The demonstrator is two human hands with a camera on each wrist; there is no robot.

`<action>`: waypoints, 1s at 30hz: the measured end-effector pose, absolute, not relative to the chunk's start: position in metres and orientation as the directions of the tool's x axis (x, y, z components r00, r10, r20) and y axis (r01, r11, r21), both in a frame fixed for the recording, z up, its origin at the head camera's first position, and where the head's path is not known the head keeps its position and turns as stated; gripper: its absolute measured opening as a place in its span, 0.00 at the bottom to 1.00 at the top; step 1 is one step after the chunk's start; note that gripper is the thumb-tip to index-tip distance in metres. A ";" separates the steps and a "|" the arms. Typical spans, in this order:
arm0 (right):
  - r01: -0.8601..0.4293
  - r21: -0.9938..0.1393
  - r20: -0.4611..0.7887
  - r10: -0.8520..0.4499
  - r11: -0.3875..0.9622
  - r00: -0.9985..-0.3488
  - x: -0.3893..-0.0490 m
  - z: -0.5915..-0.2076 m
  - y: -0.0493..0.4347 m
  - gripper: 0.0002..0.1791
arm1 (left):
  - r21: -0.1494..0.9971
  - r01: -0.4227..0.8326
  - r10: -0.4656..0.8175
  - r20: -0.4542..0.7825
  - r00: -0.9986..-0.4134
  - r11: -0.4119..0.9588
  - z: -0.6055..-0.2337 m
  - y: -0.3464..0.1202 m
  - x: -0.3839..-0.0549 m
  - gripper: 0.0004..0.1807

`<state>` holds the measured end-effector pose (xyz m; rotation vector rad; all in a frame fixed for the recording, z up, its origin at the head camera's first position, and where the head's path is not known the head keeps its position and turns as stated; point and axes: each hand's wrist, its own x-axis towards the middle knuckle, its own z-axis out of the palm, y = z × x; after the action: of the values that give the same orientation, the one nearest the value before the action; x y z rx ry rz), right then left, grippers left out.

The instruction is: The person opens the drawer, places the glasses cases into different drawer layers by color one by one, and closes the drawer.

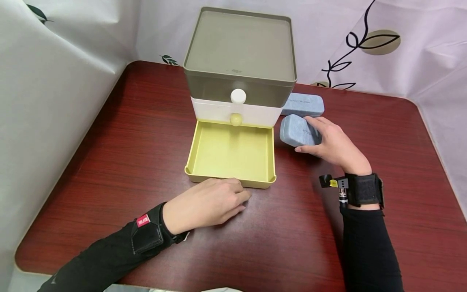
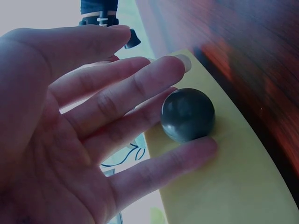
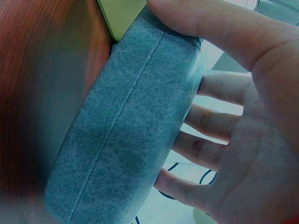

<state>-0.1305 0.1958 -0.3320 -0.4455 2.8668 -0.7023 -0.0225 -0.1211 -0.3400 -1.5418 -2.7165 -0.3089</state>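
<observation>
My right hand (image 1: pixel 337 144) grips a blue, leather-look glasses case (image 1: pixel 297 129) to the right of the drawer unit. In the right wrist view, the thumb lies over one end of the case (image 3: pixel 121 121) and the fingers run along its side; a seam line shows. A yellow drawer (image 1: pixel 233 152) is pulled out from the bottom of the unit, with nothing in it. At its front is my left hand (image 1: pixel 206 202). The left wrist view shows the fingers extended loosely beside a dark round knob (image 2: pixel 188 115), with fingertips touching or very near it.
The drawer unit (image 1: pixel 240 44) has a grey-brown top and a white middle drawer (image 1: pixel 215 110), both shut. A second blue case (image 1: pixel 304 104) lies behind the held one, against the unit's side. White patterned cloth (image 1: pixel 430 52) borders the dark red wooden table (image 1: pixel 120 146).
</observation>
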 end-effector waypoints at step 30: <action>-0.254 -0.471 -0.074 -0.325 0.845 -0.943 -0.130 -0.332 0.196 0.50 | 0.099 0.865 0.865 0.065 -0.498 0.491 -0.337 -0.119 -0.013 0.06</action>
<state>-0.1303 0.1957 -0.3318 -0.4534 2.8718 -0.7016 -0.0130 -0.1192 -0.3368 -1.5708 -2.7072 -0.1859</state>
